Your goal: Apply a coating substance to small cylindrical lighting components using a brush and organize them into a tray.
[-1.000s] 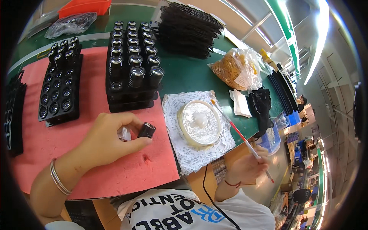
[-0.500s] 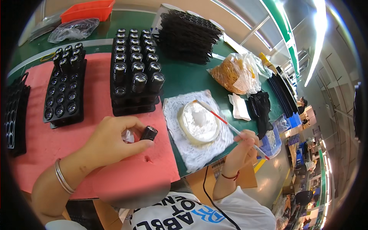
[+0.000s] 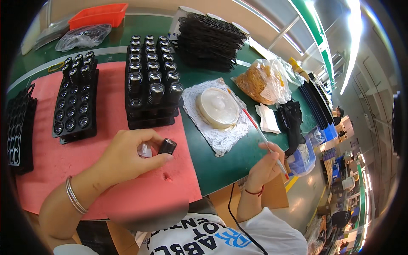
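My left hand (image 3: pixel 134 151), over the pink mat (image 3: pixel 112 168), grips a short black cylinder (image 3: pixel 167 146) between thumb and fingers. A crumpled whitish piece (image 3: pixel 144 150) shows inside the same hand. On the right, my right hand (image 3: pixel 267 165) pinches a thin brush (image 3: pixel 257 127) with a red and white handle. Its tip points away from me, by the far right edge of a white patterned cloth (image 3: pixel 223 142). On that cloth sits a round, pale, shallow dish (image 3: pixel 211 123) with a whitish lump in its middle.
Two black racks (image 3: pixel 75 135) (image 3: pixel 153 122) hold upright black cylinders with shiny tops. Another black rack (image 3: pixel 21 144) stands far left. Behind are stacked black trays (image 3: pixel 208 42), a red bin (image 3: pixel 97 16), a bag of orange-brown pieces (image 3: pixel 259 83) and a black cloth (image 3: pixel 291 123).
The cloth and dish have slid away from me across the green table. The brush tip has gone from over the dish to beside the cloth's far edge. My left hand keeps its grip.
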### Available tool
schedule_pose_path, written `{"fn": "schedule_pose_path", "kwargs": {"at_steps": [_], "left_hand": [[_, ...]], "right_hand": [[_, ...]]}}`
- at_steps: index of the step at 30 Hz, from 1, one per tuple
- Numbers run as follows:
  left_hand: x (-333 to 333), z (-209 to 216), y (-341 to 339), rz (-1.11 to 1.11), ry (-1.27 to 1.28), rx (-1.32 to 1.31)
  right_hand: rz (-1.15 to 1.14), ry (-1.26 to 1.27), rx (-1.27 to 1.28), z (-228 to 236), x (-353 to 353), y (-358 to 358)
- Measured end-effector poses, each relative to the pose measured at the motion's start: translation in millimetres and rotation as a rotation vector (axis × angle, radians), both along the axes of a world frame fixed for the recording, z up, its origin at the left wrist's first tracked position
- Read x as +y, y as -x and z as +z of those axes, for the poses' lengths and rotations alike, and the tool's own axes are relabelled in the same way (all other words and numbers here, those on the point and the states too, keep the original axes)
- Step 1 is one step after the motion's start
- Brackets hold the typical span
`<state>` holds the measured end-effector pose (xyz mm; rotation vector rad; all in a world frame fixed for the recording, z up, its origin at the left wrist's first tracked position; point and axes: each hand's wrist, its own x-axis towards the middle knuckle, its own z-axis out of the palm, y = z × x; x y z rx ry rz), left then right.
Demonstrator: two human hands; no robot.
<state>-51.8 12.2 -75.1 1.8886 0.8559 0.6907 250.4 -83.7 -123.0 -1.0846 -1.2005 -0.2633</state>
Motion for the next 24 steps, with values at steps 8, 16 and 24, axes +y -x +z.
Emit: {"fn": "schedule_pose_path", "kwargs": {"at_steps": [8, 16, 24], "left_hand": [[0, -5, -3, 0.047, 0.139, -0.085], [0, -1, -3, 0.059, 0.201, -0.109], [1, -1, -3, 0.054, 0.214, -0.090]], "right_hand": [[0.010, -0.138, 0.183, -12, -8, 6], [0.023, -0.044, 0.126, -7, -2, 9], [0.182, -0.020, 0.340, -6, -7, 1]]}}
